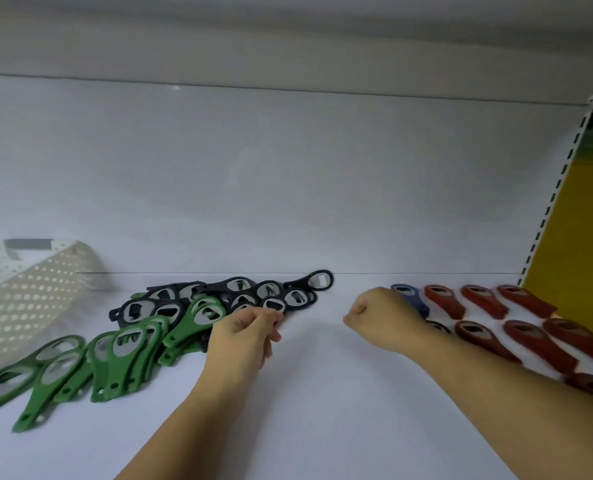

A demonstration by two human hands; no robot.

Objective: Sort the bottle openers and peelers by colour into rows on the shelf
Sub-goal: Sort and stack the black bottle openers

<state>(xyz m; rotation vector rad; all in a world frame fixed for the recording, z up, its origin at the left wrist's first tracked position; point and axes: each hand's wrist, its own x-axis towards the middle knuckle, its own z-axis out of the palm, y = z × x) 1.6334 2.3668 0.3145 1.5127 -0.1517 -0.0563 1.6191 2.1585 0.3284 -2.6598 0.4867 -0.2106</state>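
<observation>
Both of the person's arms reach in from the bottom of the frame over the white shelf (315, 393). The left hand (241, 337), just left of centre, has its fingers (270, 318) curled tight together, their tips touching the near edge of a loose heap of black bottle openers (243, 296). Whether they pinch one of them I cannot tell. The right hand (383, 317), right of centre, is bunched like a fist with the thumb tucked forward, and nothing shows between its fingers. It covers part of a single blue opener (409, 295) lying just behind it, so I cannot tell whether it has hold of that one. The rim of another black opener (438, 328) peeks out beside the right wrist. At the right of the frame the red openers (530, 337) lie in two tidy rows, one behind the other, heads toward the back wall (288, 185). At lower left the green openers (128, 351) lie fanned and overlapping, the nearest of them touching the black heap. A white perforated basket (28, 296) sits at the left edge, tilted, just beyond the green ones. A yellow panel (572, 237) closes the shelf at the far right.
</observation>
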